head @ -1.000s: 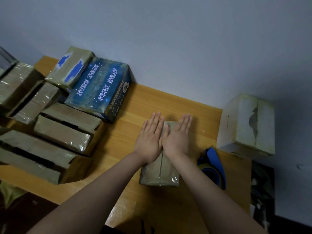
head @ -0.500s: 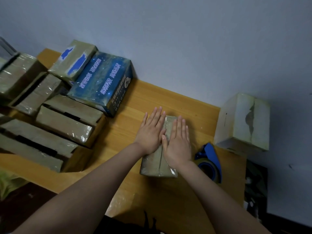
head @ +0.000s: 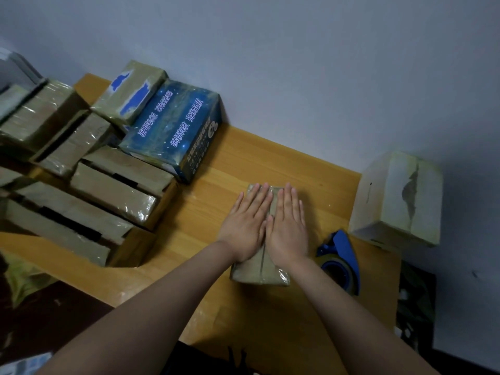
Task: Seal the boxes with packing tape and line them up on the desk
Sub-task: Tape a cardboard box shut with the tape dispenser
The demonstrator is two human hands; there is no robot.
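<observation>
Left hand (head: 247,226) and right hand (head: 288,226), fingers straight and flat, gripping nothing, press the small tape-wrapped brown cardboard box (head: 254,272) just left of the blue plastic tape dispenser (head: 342,255); for a sound seal, smooth outward from the centre seam with even pressure

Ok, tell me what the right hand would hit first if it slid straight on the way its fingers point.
Probably the grey wall. The right hand lies flat on the small brown taped cardboard box, fingers pointing across a bare stretch of wooden desk with nothing standing in that line.
</observation>
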